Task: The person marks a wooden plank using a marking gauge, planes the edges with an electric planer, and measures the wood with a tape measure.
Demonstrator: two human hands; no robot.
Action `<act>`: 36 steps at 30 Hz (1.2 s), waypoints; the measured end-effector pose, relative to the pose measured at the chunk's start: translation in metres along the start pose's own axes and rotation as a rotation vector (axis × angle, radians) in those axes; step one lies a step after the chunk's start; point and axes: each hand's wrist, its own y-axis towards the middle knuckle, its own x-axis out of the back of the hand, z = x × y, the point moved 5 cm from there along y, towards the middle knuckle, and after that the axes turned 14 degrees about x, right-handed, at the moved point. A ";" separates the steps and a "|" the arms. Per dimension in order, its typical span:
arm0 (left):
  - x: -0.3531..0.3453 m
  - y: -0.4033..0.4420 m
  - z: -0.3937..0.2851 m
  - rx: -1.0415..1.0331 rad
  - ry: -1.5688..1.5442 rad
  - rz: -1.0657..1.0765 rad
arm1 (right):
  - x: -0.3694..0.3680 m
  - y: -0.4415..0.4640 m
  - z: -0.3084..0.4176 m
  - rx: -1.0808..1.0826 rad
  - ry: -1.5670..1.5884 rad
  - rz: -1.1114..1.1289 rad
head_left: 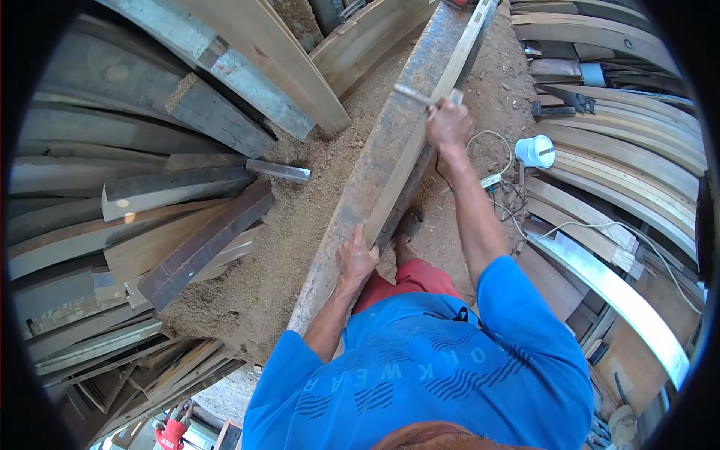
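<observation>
A long wooden strip runs diagonally along the worn bench beam. My left hand is closed at the strip's near end, with the index finger stretched along the wood. Farther up, my right hand is closed around a metal bar-shaped tool. One end of this tool sticks out to the left across the strip, and a pale part shows on the other side of my fingers. My fist hides its middle, so its exact kind cannot be made out.
Stacked boards line the left side, and more planks lie on the right. A white bucket, a hand saw and a cable are at right. Sawdust covers the ground. A person in red is at lower left.
</observation>
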 end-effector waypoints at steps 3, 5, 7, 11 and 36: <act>0.006 0.010 -0.006 0.005 0.008 0.026 | 0.000 0.023 -0.002 -0.028 -0.003 0.030; 0.002 0.009 -0.006 0.020 0.028 0.077 | -0.002 0.017 -0.012 -0.025 0.028 0.034; 0.002 0.006 0.004 -0.093 0.004 0.099 | 0.002 0.008 -0.015 -0.005 0.070 0.005; 0.020 -0.012 0.027 -0.182 -0.014 0.173 | -0.007 -0.077 0.019 -0.092 0.090 0.107; 0.004 -0.054 0.117 -0.190 -0.152 0.257 | -0.035 -0.247 0.090 0.072 0.072 0.197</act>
